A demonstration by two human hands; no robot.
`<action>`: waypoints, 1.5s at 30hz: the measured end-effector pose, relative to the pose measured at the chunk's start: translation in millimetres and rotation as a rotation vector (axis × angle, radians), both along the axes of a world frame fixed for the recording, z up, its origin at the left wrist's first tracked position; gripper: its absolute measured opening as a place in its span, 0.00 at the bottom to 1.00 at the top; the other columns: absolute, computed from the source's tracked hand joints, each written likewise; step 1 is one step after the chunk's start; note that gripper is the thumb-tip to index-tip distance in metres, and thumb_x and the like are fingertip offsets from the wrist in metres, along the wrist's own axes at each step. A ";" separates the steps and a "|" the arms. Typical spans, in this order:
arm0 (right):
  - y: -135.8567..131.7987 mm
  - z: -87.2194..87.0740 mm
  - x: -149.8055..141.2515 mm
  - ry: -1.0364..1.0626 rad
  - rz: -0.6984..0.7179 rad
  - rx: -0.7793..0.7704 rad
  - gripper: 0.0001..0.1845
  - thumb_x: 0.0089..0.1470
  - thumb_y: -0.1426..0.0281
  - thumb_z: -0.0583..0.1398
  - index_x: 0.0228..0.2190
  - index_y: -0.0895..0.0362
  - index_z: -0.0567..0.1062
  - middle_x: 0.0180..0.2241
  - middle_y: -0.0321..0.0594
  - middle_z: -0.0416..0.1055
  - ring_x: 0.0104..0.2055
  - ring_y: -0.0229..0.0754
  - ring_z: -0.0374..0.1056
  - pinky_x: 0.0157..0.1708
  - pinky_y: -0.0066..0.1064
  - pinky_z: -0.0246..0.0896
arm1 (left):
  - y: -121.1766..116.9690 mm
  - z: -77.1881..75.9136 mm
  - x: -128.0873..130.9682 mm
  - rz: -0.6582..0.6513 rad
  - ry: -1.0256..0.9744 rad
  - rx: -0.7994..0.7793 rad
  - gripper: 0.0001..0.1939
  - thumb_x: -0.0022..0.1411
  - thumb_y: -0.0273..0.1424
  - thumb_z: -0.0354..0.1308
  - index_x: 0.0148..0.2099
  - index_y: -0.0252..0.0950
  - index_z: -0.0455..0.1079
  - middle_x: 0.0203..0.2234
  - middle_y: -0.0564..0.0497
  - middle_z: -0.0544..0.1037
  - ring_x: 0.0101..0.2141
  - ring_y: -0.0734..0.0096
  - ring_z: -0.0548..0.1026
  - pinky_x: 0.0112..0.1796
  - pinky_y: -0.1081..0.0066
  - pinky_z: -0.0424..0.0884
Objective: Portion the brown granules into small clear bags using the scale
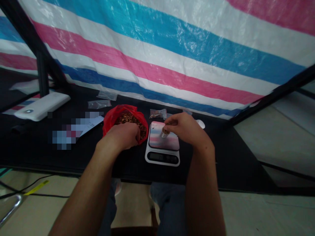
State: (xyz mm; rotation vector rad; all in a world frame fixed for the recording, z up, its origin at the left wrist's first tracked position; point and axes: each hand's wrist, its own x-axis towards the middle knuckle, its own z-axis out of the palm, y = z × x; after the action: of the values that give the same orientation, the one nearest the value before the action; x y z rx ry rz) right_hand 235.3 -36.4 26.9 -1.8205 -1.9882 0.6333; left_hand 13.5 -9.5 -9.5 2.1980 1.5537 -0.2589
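A red plastic bag [110, 118] full of small brown pieces stands open on the black table [34, 150]. My left hand [124, 135] rests at the bag's near rim with its fingers curled into the brown pieces. To the right sits a small white digital scale [161, 157] with a little metal cup [164, 133] on its shiny platform. My right hand [185, 128] hovers over the cup, fingers pinched together on some brown pieces just above it.
Several small clear bags [99, 104] lie behind the red bag, one with brown contents [157, 113]. A white power bank [41, 105] lies at the left, a white paper [92, 126] beside it. A striped tarp [172, 49] hangs behind. Black frame bars [43, 77] stand left and right.
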 end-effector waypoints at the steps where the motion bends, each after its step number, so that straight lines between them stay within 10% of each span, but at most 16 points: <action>1: -0.2 0.3 -0.3 -0.011 0.010 -0.003 0.07 0.55 0.80 0.67 0.33 0.58 0.86 0.34 0.42 0.85 0.38 0.44 0.79 0.36 0.30 0.64 | 1.0 -0.5 -1.5 -0.014 -0.016 0.014 0.10 0.59 0.27 0.60 0.38 0.44 0.83 0.36 0.49 0.86 0.36 0.57 0.82 0.33 0.65 0.66; 13: -2.9 3.2 -0.7 -0.088 0.050 -0.038 0.07 0.56 0.79 0.68 0.35 0.59 0.86 0.36 0.42 0.85 0.37 0.42 0.77 0.37 0.31 0.62 | -5.4 16.9 -22.2 -0.034 -0.263 0.135 0.07 0.62 0.35 0.60 0.37 0.42 0.80 0.32 0.52 0.85 0.33 0.62 0.81 0.32 0.67 0.68; 21: -1.3 -0.6 1.9 -0.097 0.062 -0.060 0.07 0.56 0.80 0.68 0.36 0.59 0.86 0.36 0.43 0.84 0.36 0.42 0.76 0.35 0.31 0.61 | -6.2 -0.1 28.8 -0.185 -0.548 0.275 0.08 0.66 0.29 0.60 0.43 0.39 0.81 0.38 0.48 0.86 0.38 0.62 0.82 0.38 0.68 0.70; 40: -12.7 1.7 16.6 0.061 0.049 0.105 0.13 0.60 0.81 0.60 0.40 0.58 0.83 0.41 0.44 0.85 0.42 0.43 0.80 0.41 0.29 0.68 | -0.3 -7.7 12.9 -0.180 -0.310 0.127 0.12 0.64 0.28 0.58 0.45 0.42 0.82 0.42 0.47 0.87 0.45 0.56 0.84 0.47 0.64 0.74; 45: -12.6 -6.9 27.2 -0.059 -0.009 -0.088 0.07 0.57 0.79 0.64 0.34 0.60 0.84 0.33 0.42 0.83 0.34 0.42 0.77 0.31 0.28 0.63 | -3.3 -8.6 24.7 -0.172 -0.286 0.255 0.15 0.67 0.31 0.57 0.51 0.41 0.82 0.46 0.43 0.86 0.48 0.52 0.83 0.49 0.61 0.74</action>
State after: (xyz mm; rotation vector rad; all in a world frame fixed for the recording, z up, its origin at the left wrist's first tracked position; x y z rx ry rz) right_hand 262.5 -48.9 20.0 -1.9194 -2.0178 0.6823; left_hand 38.3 -12.8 -18.1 2.4383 1.3024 0.2080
